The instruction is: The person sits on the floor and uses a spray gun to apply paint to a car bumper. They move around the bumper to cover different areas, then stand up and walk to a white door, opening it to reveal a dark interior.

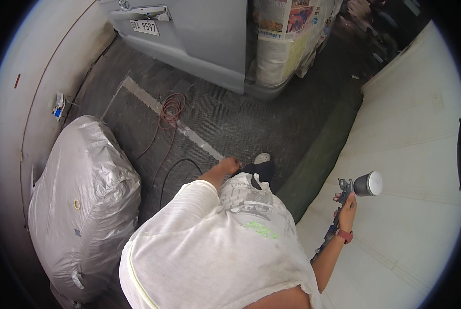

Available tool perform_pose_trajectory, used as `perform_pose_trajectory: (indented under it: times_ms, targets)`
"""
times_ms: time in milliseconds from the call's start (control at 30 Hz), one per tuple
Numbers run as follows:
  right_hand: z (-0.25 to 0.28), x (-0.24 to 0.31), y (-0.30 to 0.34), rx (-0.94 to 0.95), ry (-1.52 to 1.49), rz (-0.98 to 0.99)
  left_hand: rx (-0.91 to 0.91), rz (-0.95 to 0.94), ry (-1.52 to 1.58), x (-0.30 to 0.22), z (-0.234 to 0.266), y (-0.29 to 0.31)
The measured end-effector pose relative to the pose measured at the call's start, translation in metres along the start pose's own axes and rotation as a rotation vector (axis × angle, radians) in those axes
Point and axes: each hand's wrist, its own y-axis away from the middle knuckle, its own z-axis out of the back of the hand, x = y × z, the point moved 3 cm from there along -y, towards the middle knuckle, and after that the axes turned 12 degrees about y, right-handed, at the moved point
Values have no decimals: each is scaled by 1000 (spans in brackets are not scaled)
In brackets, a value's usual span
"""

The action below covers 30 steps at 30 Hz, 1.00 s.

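Right hand [348,210] is gripping a dark metal spray gun [347,192] with a grey, white-lidded cup [368,184], out right beside the pale wall [421,129]. Left hand [229,165] is hanging forward, fingers looking bent; cannot tell whether around anything. Thin black hose [184,159] is arching nearby: a pale-shod foot [262,158] snagging it could jolt cup into wall. Silver-grey van [210,41] is standing beyond.

Print on plate [158,33], newspaper [271,23] and shirt [205,262]

Dark letters [136,25] and digits [148,28] cross the white plate, toward the upper left of the van's [274,91] rear door [210,49]. Printed words [269,36] show on newspaper beyond the door's right edge. Green print [263,230] and grey print [251,207] mark the shirt, both illegible.
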Motion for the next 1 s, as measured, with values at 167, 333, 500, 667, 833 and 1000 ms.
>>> perform_pose_trajectory:
  times_ms: [167, 333, 500, 667, 833, 1000]
  targets:
    - [4, -18, 0, 36, 49, 57, 40, 22, -30, 33, -57, -11]
    - [11, -31, 6, 78, 53, 23, 112, -99, -34, 57, -90, -25]
    - [41, 20, 23, -56, -32, 142, 240, -160, 32, 13, -140, -24]
    - [60, 45, 21, -78, -58, 131, 185, -220, -11, -69, -117, -35]
    - [96, 78, -39, -47, -90, 150, 169, -310, -37, -142, -83, -83]
    - [150, 77, -130, -41, -149, 117, 200, -176, 22, -233, -83, -97]
